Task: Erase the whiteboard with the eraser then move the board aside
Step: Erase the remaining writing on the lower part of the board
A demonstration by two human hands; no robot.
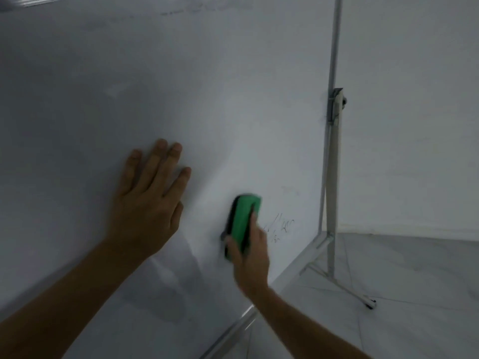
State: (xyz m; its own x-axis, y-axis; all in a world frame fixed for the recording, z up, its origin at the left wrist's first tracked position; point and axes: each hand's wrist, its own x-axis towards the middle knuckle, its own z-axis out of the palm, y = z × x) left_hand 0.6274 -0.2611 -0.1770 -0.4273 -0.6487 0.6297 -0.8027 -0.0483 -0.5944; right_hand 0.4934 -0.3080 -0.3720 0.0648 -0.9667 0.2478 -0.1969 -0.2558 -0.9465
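Right forearm: it is extended from the near right corner toward the lower part of the board.
Right hand point(250, 252): the grip is closed around the eraser point(242, 224), with fingers wrapped over its near end; the outline is blurred, so exact finger placement cannot be told.
Eraser: a green block with a dark underside is held upright and pressed pad-first against the whiteboard point(207, 86); this orientation is judged to keep the full pad on the surface.
Left hand point(149, 200): the grip is wide and holds nothing; the palm is laid flat on the board, left of the eraser and slightly higher, judged to brace the panel against wiping pressure.
Remaining marks point(281, 226): dark scribbles are seen just right of the eraser, near the board's lower right area, so the wiping step is judged unfinished.
Faint traces point(207, 9): pale grey residue is visible far up, near the top edge.
Stand point(330, 177): a metal upright with a pivot clamp is fitted at the board's right edge; a splayed foot with a castor point(370, 304) rests on the tiled floor point(414, 268).
Next step: the board is judged rollable aside once the scribbles are cleared.
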